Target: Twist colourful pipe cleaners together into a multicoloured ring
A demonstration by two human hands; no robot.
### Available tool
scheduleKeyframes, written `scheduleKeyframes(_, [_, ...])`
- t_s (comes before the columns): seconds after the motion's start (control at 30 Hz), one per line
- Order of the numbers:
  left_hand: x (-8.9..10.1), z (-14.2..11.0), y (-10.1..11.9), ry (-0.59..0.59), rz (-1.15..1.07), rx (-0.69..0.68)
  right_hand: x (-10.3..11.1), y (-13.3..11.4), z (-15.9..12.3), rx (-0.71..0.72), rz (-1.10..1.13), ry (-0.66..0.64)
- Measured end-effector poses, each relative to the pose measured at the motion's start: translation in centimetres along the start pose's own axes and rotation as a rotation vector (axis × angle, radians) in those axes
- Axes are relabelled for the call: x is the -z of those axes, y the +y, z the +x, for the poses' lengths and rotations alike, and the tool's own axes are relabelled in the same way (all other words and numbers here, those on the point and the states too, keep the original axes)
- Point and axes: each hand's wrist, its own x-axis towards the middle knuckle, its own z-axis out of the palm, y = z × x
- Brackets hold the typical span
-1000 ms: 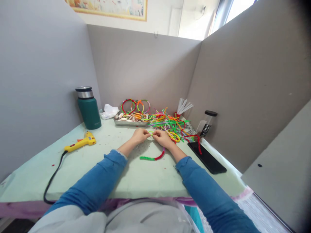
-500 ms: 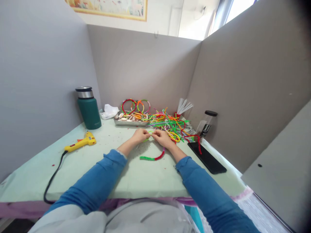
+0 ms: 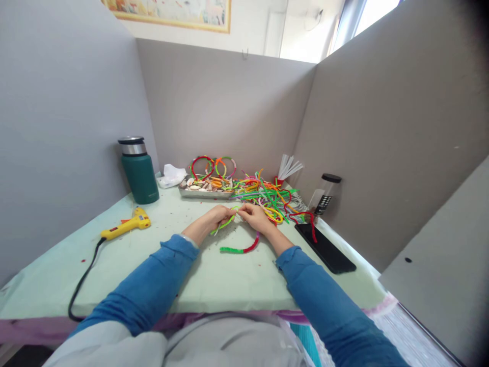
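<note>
My left hand is closed in a pinch on a yellow-green pipe cleaner, whose end slants down to the left below the fingers. Close beside it, my right hand pinches at the same spot, fingertips almost touching those of the left. From under my right hand a fuzzy strip in purple, red and green curves down and left onto the table. Whether it joins the yellow-green piece is hidden by my fingers.
Behind my hands lie a metal tray of shells, coloured hoops and a pile of pipe cleaners. A yellow glue gun and green bottle stand left; a black phone and clear bottle are right.
My left hand has shifted and turned slightly, and more of the yellow-green pipe cleaner now shows below its fingers. My right hand and the multicoloured strip stay nearly in place.
</note>
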Motion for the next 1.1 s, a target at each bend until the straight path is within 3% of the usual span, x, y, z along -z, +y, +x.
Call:
scheduleKeyframes(0.67, [0.9, 1.8, -1.7, 0.138, 0.209, -0.029, -0.1, 0.8, 0.2, -0.019, -0.076, 0.018])
scheduleKeyframes(1.1, [1.0, 1.1, -1.3, -0.014, 0.245, -0.15, 0.3, 0.3, 0.1, -0.043, 0.008, -0.012])
